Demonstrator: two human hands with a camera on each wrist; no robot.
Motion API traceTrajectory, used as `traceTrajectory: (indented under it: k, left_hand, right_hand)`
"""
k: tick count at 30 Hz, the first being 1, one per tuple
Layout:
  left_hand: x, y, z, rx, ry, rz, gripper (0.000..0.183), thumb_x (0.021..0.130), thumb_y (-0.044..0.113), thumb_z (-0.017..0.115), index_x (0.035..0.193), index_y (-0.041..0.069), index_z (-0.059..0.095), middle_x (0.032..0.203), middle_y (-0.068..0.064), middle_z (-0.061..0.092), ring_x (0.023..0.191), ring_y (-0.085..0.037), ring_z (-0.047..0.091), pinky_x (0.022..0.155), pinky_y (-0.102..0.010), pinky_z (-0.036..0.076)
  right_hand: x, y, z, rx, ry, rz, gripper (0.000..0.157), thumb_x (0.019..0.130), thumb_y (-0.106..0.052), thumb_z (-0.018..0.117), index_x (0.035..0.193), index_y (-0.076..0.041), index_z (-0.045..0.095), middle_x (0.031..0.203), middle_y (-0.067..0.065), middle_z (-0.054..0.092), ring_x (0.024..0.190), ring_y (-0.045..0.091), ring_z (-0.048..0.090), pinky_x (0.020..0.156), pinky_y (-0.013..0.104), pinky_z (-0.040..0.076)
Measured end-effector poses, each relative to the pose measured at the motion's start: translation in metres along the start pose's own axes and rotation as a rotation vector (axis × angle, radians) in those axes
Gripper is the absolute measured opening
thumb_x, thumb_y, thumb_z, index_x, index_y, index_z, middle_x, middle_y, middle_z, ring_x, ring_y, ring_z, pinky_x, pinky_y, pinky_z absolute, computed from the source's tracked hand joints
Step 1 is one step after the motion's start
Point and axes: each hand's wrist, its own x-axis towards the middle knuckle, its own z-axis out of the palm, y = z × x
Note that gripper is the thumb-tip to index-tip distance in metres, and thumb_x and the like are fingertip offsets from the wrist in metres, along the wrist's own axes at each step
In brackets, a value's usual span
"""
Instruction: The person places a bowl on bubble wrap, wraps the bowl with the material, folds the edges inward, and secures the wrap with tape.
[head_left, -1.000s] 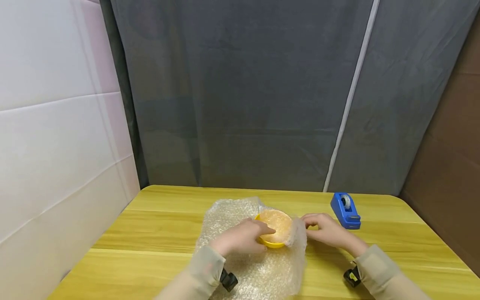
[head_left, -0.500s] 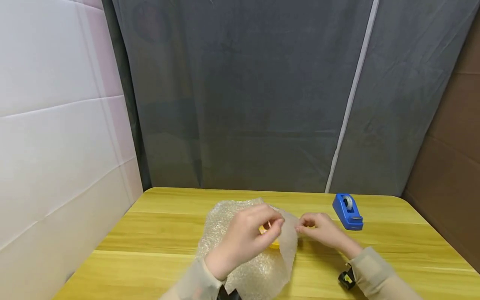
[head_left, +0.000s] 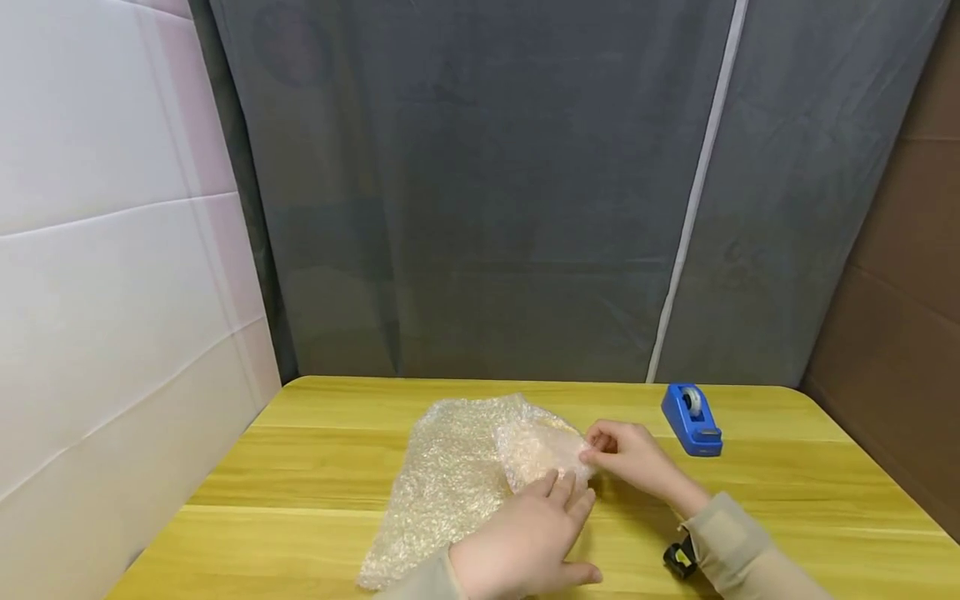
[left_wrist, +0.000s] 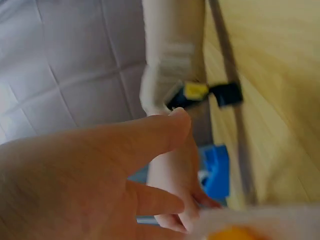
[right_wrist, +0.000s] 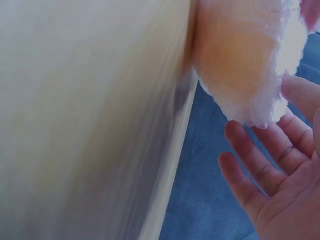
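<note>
A sheet of clear bubble wrap (head_left: 442, 483) lies on the wooden table, its right part folded over a yellow bowl (left_wrist: 232, 233). Only an orange-yellow tint of the bowl shows through the layers in the wrist views. My right hand (head_left: 637, 458) pinches the folded edge at the bowl's right side between thumb and fingers, its other fingers spread in the right wrist view. With fingers extended, my left hand (head_left: 528, 537) has its fingertips on the near edge of the fold, thumb pointing right.
A blue tape dispenser (head_left: 692, 419) with a roll of clear tape stands at the back right of the table (head_left: 300, 467). A dark grey curtain (head_left: 480, 208) hangs behind, a white panel (head_left: 112, 292) on the left, a brown one (head_left: 900, 292) on the right.
The bubble wrap's near part has been folded up over the bowl, hiding its yellow rim. My left hand rose off the bowl, then came down nearer with fingers straightened. My right hand moved slightly left.
</note>
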Motion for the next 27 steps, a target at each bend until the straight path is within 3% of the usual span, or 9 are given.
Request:
traceTrajectory:
  k: [3,5,14,20,27]
  left_hand:
    - [0.005,-0.007,0.008,0.006,-0.056,-0.070,0.085,0.085,0.069,0.053,0.149,0.015,0.039,0.150,-0.014,0.038,0.137,-0.031,0.036,0.110,-0.040,0.033]
    - [0.008,-0.012,0.012,0.017,-0.073,-0.080,0.088,0.083,0.072,0.052,0.151,0.017,0.037,0.150,-0.013,0.038,0.136,-0.030,0.038,0.109,-0.043,0.034]
    - [0.024,-0.032,0.023,-0.024,-0.080,-0.046,0.102,0.074,0.081,0.053,0.152,0.018,0.033,0.142,-0.001,0.050,0.123,-0.023,0.052,0.109,-0.050,0.032]
    - [0.031,-0.040,0.032,-0.083,-0.096,-0.003,0.104,0.072,0.082,0.055,0.151,0.017,0.036,0.129,0.002,0.060,0.109,-0.014,0.060,0.102,-0.043,0.039]
    - [0.039,-0.048,0.039,-0.127,-0.101,-0.002,0.100,0.071,0.080,0.058,0.147,0.017,0.042,0.127,0.000,0.061,0.104,-0.016,0.062,0.093,-0.039,0.047]
  right_hand:
    - [0.001,0.000,0.001,0.004,0.000,-0.003,0.014,0.086,-0.022,0.074,0.092,-0.013,0.064,0.073,-0.007,0.061,0.064,0.008,0.055,0.058,0.025,0.048]
    - [0.001,0.000,0.002,-0.001,0.004,-0.019,0.012,0.087,-0.019,0.073,0.092,-0.013,0.064,0.073,-0.008,0.061,0.064,0.008,0.055,0.058,0.025,0.048]
    - [0.004,0.002,-0.003,-0.028,-0.024,-0.031,0.005,0.092,-0.015,0.066,0.095,-0.012,0.067,0.079,-0.009,0.063,0.070,0.008,0.057,0.061,0.026,0.049]
    - [0.005,-0.003,-0.008,-0.114,-0.072,-0.071,0.020,0.091,-0.011,0.065,0.111,-0.009,0.067,0.083,-0.010,0.062,0.075,0.008,0.056,0.066,0.029,0.050]
    - [0.007,-0.012,-0.014,-0.215,-0.123,-0.087,0.017,0.089,-0.009,0.066,0.106,-0.010,0.070,0.098,-0.004,0.064,0.086,0.013,0.060,0.075,0.037,0.053]
